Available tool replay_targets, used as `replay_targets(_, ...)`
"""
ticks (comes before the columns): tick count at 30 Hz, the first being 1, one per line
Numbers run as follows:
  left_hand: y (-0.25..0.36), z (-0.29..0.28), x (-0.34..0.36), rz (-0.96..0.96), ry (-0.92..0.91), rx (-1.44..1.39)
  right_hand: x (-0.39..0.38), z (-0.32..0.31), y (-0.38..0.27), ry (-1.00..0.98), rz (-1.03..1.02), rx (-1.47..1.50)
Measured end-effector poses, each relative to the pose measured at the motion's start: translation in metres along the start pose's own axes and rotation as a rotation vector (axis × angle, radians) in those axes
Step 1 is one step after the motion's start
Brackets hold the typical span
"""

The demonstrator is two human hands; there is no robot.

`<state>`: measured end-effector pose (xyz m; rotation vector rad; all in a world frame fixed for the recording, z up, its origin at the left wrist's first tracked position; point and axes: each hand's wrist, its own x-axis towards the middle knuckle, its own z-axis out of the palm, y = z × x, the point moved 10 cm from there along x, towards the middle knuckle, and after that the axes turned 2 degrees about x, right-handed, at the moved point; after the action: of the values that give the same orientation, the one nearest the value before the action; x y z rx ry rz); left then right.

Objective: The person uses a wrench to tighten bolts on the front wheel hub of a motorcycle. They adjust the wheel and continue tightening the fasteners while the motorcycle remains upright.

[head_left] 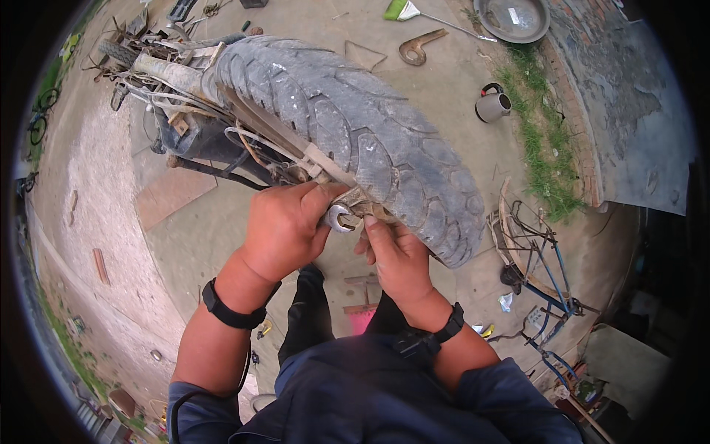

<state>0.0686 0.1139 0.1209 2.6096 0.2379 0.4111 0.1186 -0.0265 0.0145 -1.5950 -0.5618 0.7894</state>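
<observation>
A large motorcycle tire (355,133) with worn, dusty tread stretches across in front of me, its near end by my hands. My left hand (285,222) is closed beside the wheel, its fingers on a silver open-end wrench (340,220). The wrench's open jaw shows between my two hands; most of its handle is hidden. My right hand (399,259) has thumb and fingers pinched together at the metal fitting by the tire's lower side. What those fingertips hold, if anything, is too small to make out. A long metal bar (329,163) runs along the tire to my left hand.
The vehicle frame with cables (177,81) extends to the upper left. A blue bicycle-like frame (551,281) lies at the right. Farther off are a grey kettle (493,106), a metal basin (514,37), a broom (403,10) and a rusty hooked piece (420,49). Something pink (361,318) is between my legs.
</observation>
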Motion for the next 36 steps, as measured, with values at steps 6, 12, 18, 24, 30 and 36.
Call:
replay_targets(6, -0.001, -0.004, 0.003, -0.007, 0.002, -0.015, 0.004, 0.001, -0.023, 0.054, 0.015, 0.117)
replay_targets(12, -0.002, -0.002, 0.002, -0.021, -0.023, -0.009, 0.007, -0.001, -0.042, 0.145, -0.083, 0.116)
replay_targets(18, -0.002, -0.003, 0.002, -0.01, -0.001, -0.009, 0.01, -0.002, -0.039, 0.12, 0.008, 0.058)
replay_targets(24, -0.004, -0.002, 0.002, -0.027, -0.005, -0.007, 0.012, 0.006, -0.016, 0.087, 0.29, 0.249)
replay_targets(30, -0.003, -0.003, 0.003, -0.02, -0.001, -0.016, 0.009, 0.014, -0.009, 0.096, 0.387, 0.505)
replay_targets(36, -0.002, -0.003, 0.003, -0.019, -0.008, -0.02, 0.004, 0.02, -0.001, 0.103, 0.479, 0.663)
